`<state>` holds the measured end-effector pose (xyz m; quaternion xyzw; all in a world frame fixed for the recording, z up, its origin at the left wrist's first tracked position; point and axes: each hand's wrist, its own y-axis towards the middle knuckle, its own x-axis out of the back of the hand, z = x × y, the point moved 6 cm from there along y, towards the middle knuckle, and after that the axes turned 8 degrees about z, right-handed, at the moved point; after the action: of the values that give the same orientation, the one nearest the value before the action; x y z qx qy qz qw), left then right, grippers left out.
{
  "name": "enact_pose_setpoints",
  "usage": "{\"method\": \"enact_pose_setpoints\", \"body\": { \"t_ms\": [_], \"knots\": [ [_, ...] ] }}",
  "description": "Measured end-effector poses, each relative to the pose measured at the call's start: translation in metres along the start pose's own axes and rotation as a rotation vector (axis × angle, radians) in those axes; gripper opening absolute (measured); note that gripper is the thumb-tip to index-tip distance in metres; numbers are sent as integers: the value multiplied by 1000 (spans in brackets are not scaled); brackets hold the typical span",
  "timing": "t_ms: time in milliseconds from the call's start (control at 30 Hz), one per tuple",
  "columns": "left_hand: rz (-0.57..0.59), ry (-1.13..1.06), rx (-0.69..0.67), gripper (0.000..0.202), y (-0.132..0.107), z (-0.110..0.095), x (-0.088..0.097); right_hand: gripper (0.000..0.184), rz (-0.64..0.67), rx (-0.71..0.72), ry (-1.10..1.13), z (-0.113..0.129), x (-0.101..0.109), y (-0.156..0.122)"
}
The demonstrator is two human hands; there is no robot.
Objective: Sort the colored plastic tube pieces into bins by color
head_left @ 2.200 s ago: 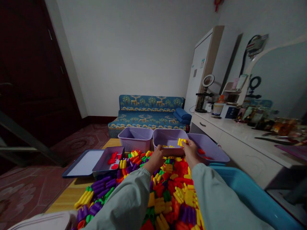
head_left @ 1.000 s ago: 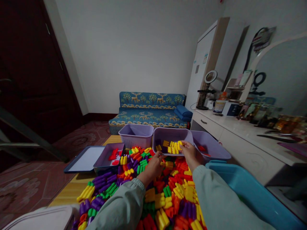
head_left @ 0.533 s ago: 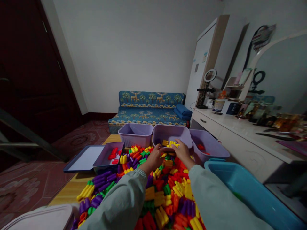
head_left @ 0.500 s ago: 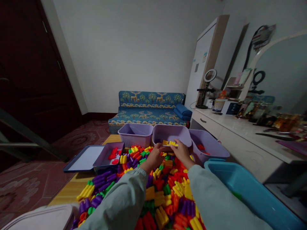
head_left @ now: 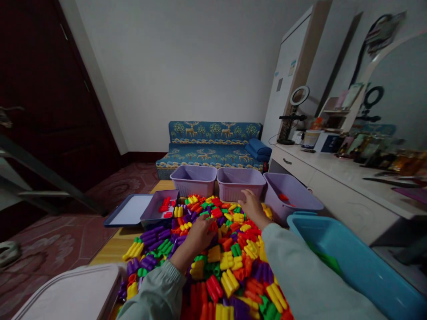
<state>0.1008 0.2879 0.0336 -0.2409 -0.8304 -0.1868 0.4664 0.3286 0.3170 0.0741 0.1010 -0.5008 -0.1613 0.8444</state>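
Note:
A heap of plastic building pieces in red, yellow, green, purple and orange covers the wooden table. Over the middle of the heap is my left hand, palm down with bent, parted fingers close to green and red pieces. My right hand hovers by the front of the middle lilac basket, its fingers apart and nothing seen in them. The near wall of that basket hides its floor. To its left stands a second lilac basket; the right lilac basket holds a few red pieces.
A shallow box with red pieces sits at the left beside a blue-rimmed lid. A blue tub with something green inside is at the right. A pale lid lies near left. Behind are a patterned sofa and a white dresser.
Both hands were together at the middle basket's rim with yellow pieces. Now they are apart, my left hand nearer me over the heap, and the yellow pieces are out of sight. The view shifted slightly.

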Motion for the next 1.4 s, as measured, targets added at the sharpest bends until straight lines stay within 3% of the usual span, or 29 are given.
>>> {"method": "enact_pose_setpoints", "body": {
  "t_ms": [200, 367, 467, 600, 667, 733, 867, 1000, 1133, 1233, 1400],
  "knots": [
    [-25, 44, 83, 36, -44, 11, 19, 28, 94, 51, 208, 28, -13, -50],
    [67, 117, 44, 47, -47, -4, 7, 21, 239, 35, 297, 50, -18, -84],
    [77, 182, 50, 49, -44, -10, -1, 21, 269, 44, 153, 50, -2, -97],
    [75, 154, 76, 37, -42, -8, -7, 14, 317, -47, -192, 25, 32, -114],
    [20, 57, 100, 33, -41, -3, -9, 11, 386, -109, -331, 12, 43, -129],
    [-97, -108, 144, 33, -39, 7, -9, 22, 476, -130, -400, 5, 44, -146],
    [-361, -576, 264, 31, -33, 33, -9, 44, 568, -74, -431, 8, 27, -167],
    [-265, -958, 260, 33, -24, 41, -22, 45, 447, -34, -332, 24, 6, -151],
    [-201, -884, 103, 40, -26, 34, -22, 46, 334, -6, -39, 50, -23, -113],
    [-209, -800, 39, 55, -27, 31, -20, 51, 248, -12, 228, 68, -49, -88],
    [-307, -951, 258, 49, -19, 45, -25, 50, 275, -162, 708, 75, -95, -70]
  ]
}}
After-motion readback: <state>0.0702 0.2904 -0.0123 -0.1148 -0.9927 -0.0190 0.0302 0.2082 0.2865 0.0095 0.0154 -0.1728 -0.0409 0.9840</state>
